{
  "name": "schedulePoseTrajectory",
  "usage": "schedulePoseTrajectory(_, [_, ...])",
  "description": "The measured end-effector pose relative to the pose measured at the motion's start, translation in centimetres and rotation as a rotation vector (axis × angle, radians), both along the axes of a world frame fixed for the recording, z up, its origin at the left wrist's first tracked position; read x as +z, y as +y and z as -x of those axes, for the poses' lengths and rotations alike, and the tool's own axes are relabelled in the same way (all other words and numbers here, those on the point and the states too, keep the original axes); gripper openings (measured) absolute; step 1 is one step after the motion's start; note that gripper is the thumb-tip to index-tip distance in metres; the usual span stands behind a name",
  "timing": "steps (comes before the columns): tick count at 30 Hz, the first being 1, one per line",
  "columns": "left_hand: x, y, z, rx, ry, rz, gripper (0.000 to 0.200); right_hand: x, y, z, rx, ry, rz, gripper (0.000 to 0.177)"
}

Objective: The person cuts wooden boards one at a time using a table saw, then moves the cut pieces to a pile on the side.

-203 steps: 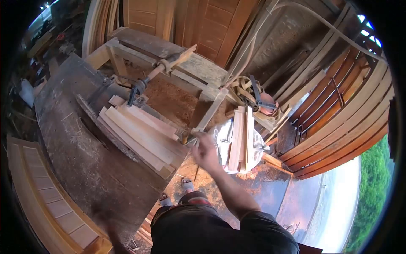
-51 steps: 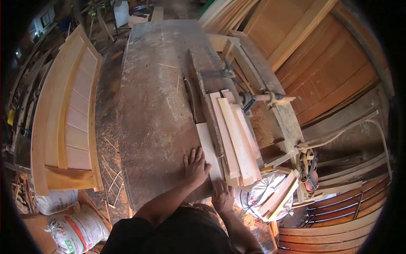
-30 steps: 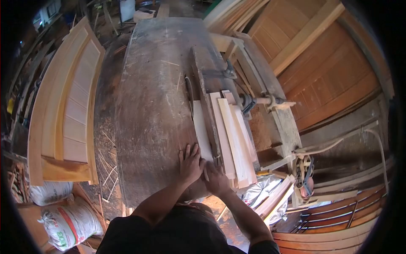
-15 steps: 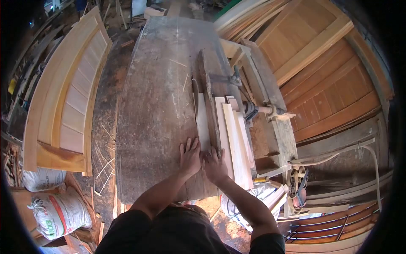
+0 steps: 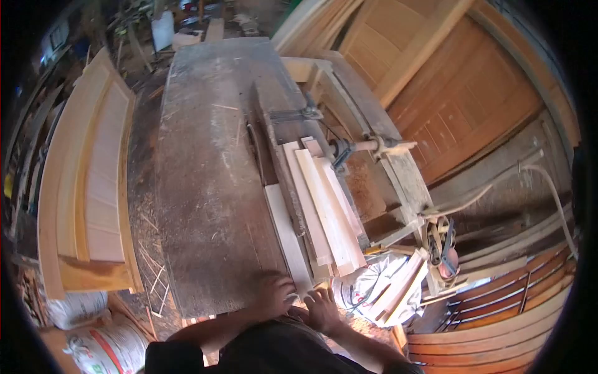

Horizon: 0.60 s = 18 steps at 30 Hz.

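A pale narrow board [image 5: 286, 234] lies lengthwise on the dark worktable [image 5: 199, 181], along the left side of a dark raised wooden rail [image 5: 280, 165]. My left hand [image 5: 274, 293] is at the table's near edge, its bent fingers closed at the near end of this board. My right hand [image 5: 322, 308] is just to the right of it, fingers bent at the board's near right corner. Both hands touch or nearly touch the board's end. Several pale strips [image 5: 324, 209] lie together to the right of the rail.
A clamp [image 5: 342, 149] sits beside the strips on an open wooden frame [image 5: 398, 181]. Panelled doors [image 5: 467, 100] lean at the right, and another panel [image 5: 103, 181] stands at the left. Filled sacks [image 5: 109, 349] lie low left; a white bag [image 5: 383, 296] is right of my hands.
The board and both my hands have moved toward my body, to the table's near edge. More of the board shows beside the rail. The camera view has shifted and tilted.
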<state>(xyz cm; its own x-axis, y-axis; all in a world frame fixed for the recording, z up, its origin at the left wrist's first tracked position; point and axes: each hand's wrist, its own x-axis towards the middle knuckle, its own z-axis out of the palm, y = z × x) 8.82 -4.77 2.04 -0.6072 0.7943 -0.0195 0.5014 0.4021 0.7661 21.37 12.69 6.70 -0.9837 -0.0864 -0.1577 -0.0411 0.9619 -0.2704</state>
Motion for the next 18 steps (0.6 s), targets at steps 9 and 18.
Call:
schedulePoseTrajectory(9, [-0.9,0.0,1.8,0.030,0.364,-0.078,0.052,-1.7,-0.9,-4.2,-0.662,0.019,0.605,0.071])
schedulePoseTrajectory(18, [-0.5,-1.0,0.3,0.073,0.393,0.104,0.062,-5.7,-0.5,-1.5,-0.913,-0.094,0.969,0.040])
